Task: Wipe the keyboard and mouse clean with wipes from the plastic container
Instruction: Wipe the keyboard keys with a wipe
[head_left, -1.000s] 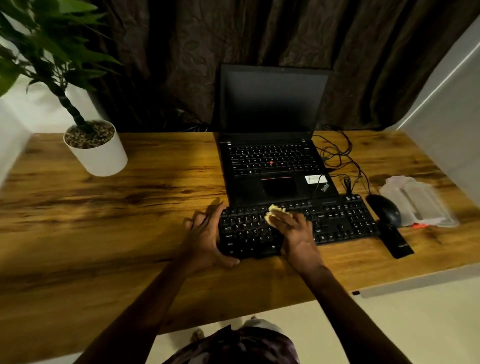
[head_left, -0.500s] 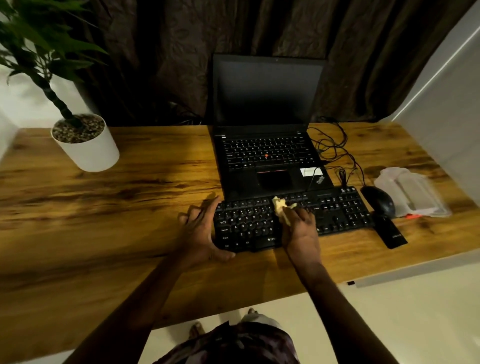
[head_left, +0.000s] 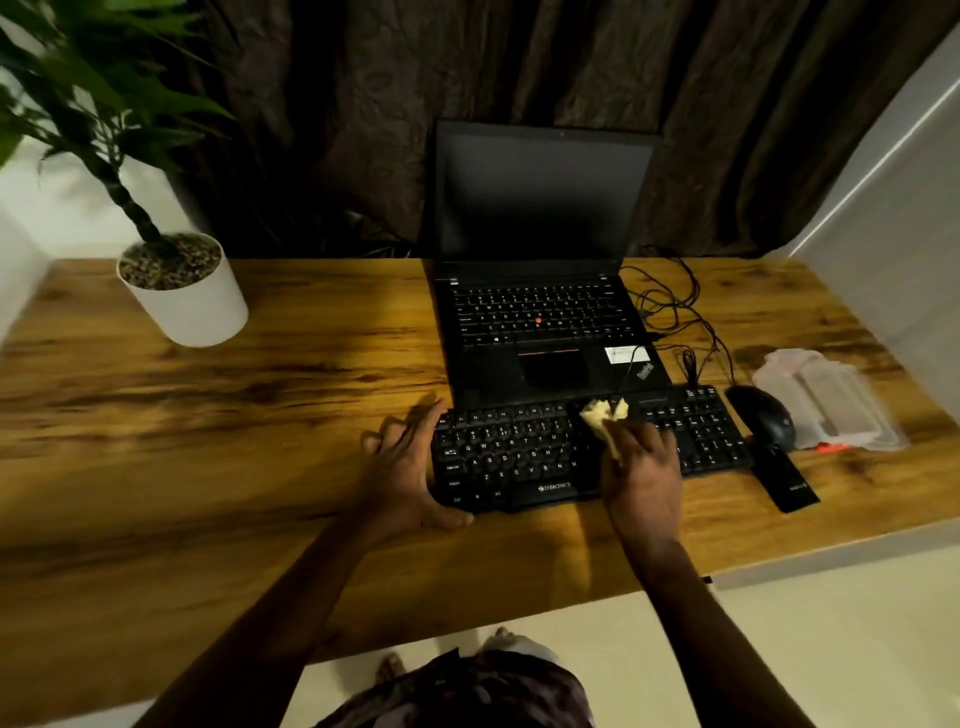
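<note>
A black keyboard (head_left: 519, 457) lies on the wooden desk (head_left: 208, 441) in front of a laptop. My right hand (head_left: 641, 467) grips a crumpled pale wipe (head_left: 602, 413) and presses it on the keys near the keyboard's top middle. My left hand (head_left: 402, 473) clasps the keyboard's left end, thumb on its front corner and fingers along the side. A black mouse (head_left: 763, 415) sits just right of the keyboard. The clear plastic wipe container (head_left: 826, 397) lies right of the mouse.
An open black laptop (head_left: 540, 322) stands behind the keyboard, with tangled cables (head_left: 675, 312) to its right. A white pot with a plant (head_left: 184, 291) is at the back left. A flat black object (head_left: 784, 480) lies below the mouse. A white wall (head_left: 893, 218) borders the right.
My right hand has slid the wipe rightward along the keyboard's upper rows. My left hand has stayed at the keyboard's left end.
</note>
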